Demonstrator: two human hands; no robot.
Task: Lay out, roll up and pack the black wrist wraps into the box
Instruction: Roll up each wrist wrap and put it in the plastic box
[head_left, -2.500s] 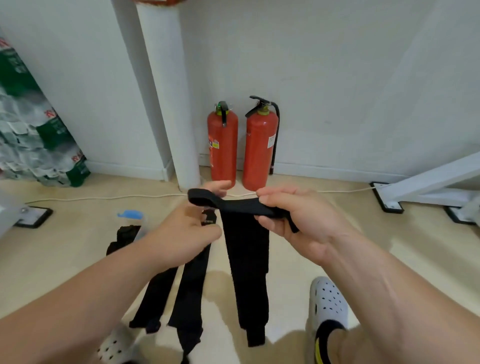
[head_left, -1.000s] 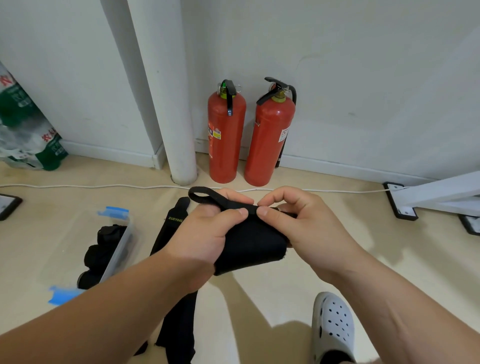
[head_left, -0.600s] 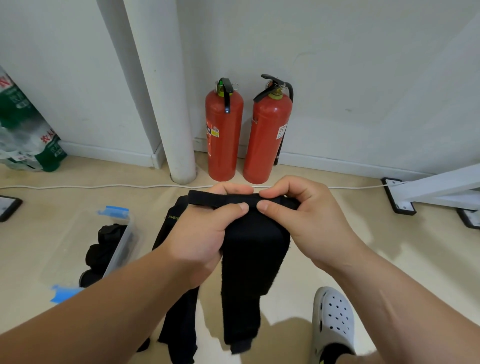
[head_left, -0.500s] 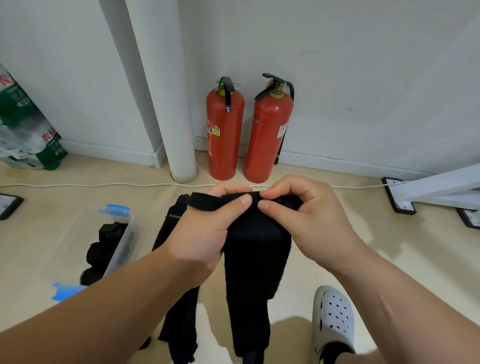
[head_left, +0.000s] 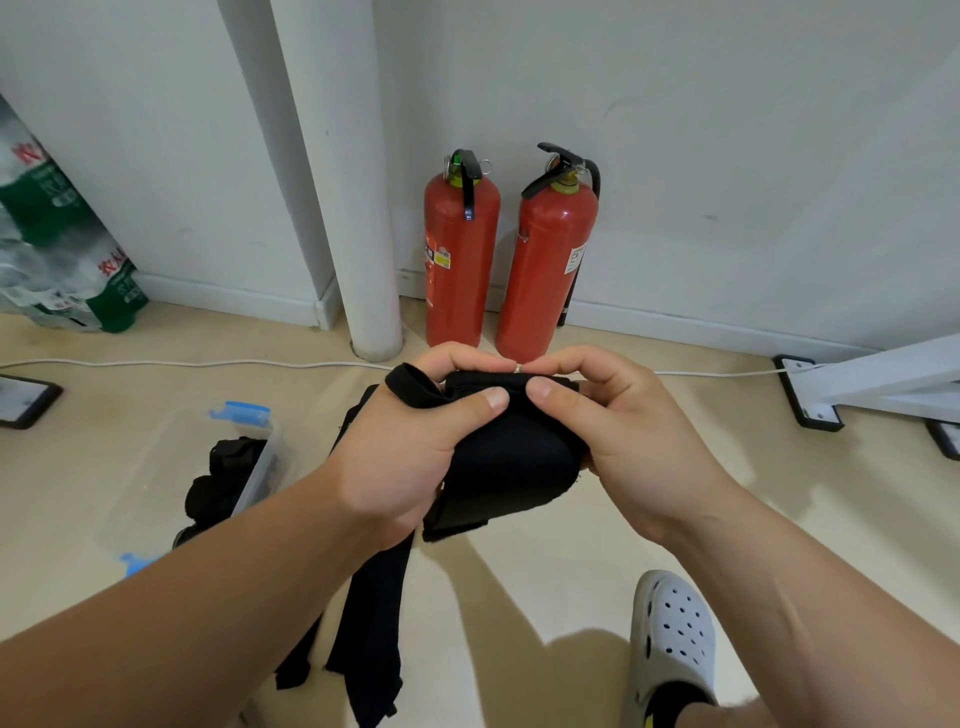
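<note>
Head view, centre frame.

- Black wrist wrap (head_left: 511, 467): partly rolled into a thick bundle, held in the air between both hands. Loose flap hanging at 6 o'clock of the bundle. Thumb loop (head_left: 410, 387) sticking out at 10 o'clock, by the base of the left thumb.
- Left hand (head_left: 405, 457): at 9 o'clock of the bundle, fingers curled over its top, thumb pressed on its near face, gripping it.
- Right hand (head_left: 623, 431): at 3 o'clock of the bundle, gripping likewise, thumb tip almost meeting the left thumb.
- Further wrist wraps (head_left: 374, 613): flat on the floor (head_left: 519, 597), at 6 to 7 o'clock below the left hand, partly hidden by the arm.
- Clear box (head_left: 254, 467) with blue clips: on the floor at 9 o'clock of the left hand, apart from it, rolled black wraps (head_left: 223, 478) inside.
- Background at 12 o'clock: two red fire extinguishers (head_left: 460, 260), white pipe (head_left: 358, 208), white cable (head_left: 208, 364).
- White clog (head_left: 670, 639): at 5 o'clock.
</note>
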